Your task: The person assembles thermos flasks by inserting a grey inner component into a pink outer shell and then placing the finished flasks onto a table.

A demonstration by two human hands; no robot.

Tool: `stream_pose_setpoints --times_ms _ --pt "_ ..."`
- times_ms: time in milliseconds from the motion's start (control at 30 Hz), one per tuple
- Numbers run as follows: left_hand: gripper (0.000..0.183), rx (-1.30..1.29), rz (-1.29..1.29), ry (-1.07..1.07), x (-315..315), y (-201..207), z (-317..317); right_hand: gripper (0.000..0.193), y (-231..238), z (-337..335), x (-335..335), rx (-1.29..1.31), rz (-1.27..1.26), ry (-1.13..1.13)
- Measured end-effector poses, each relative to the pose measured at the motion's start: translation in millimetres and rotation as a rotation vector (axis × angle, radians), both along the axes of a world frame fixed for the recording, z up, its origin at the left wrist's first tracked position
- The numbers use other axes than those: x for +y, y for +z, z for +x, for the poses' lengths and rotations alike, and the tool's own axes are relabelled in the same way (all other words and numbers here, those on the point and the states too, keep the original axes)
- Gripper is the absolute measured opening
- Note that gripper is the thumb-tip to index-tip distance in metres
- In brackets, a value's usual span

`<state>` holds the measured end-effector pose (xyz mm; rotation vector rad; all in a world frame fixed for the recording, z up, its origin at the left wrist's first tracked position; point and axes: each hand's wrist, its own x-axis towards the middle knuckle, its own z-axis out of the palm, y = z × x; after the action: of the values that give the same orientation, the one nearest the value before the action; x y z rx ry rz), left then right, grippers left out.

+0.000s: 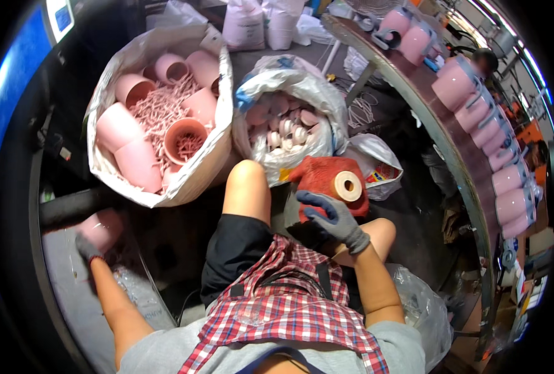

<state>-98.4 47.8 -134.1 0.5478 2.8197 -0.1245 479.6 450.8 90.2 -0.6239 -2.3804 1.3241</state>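
Note:
My left hand (86,245), in a grey glove, is far out to the left and blurred, gripping a glossy pink plastic cup-shaped piece (105,227). My right hand (334,219), in a grey and dark blue glove, lies over a red cloth (314,174) draped on a block between my knees. Its fingers are stretched out and hold nothing. Just beyond them, a cream ring-shaped piece (349,186) with a hole in its middle rests on the cloth.
A big white sack (196,177) holds pink cup-shaped pieces and curled trimmings. Next to it, a plastic-lined bag (327,106) contains small pink and white parts. Along the right, a long curved-looking bench (436,118) carries a row of pink pieces (473,112). Grey sheeting (77,293) lies under my left arm.

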Motion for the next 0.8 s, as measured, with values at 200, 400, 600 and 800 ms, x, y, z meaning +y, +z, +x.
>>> stream_pose_setpoints --times_ms 200,400,600,800 --pt "0.047 -0.049 1.551 0.444 -29 129 84 0.038 -1 -22 -9 0.343 -0.456 -0.061" --pt "0.041 -0.787 2.208 0.157 91 198 165 0.032 36 -75 -68 0.462 0.079 0.202" --pt "0.034 -0.930 2.150 -0.207 172 218 246 0.040 71 -71 -76 0.340 0.548 0.098" --pt "0.028 -1.048 2.079 -0.044 206 190 297 0.033 58 -44 -45 0.304 0.575 0.092"
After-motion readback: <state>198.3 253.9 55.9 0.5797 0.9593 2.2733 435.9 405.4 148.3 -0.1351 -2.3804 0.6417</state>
